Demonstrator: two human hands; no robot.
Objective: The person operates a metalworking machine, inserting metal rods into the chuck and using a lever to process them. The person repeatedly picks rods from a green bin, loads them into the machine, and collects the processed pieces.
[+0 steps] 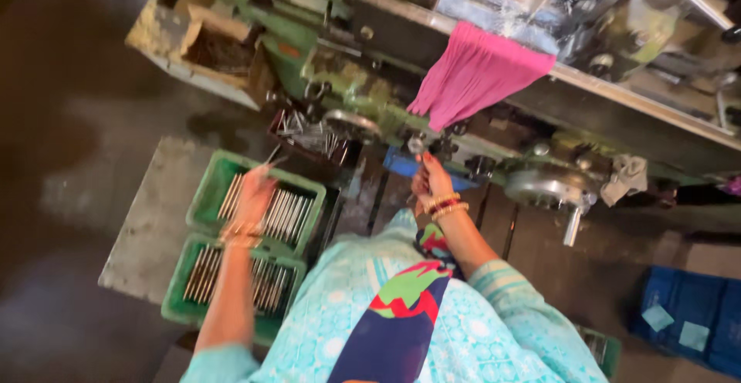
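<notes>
My tunic: pale turquoise cotton top (478,329) with small white print.
My scarf: long cloth scarf (397,317), navy, with red and green patches.
My bangles: gold and red on my right hand (431,178); gold on my left hand (255,192).
Crates: two green plastic crates (202,198), filled with silver-grey metal rods (282,215).
Machine: green-painted metal lathe (340,82), grimy, with bare steel parts.
Rag: pink pleated cloth (478,74) hung over the lathe's front edge.
Slab: grey concrete slab (147,221) under the crates.
Floor corner: blue plastic bin (695,321) with paler blue squares.
</notes>
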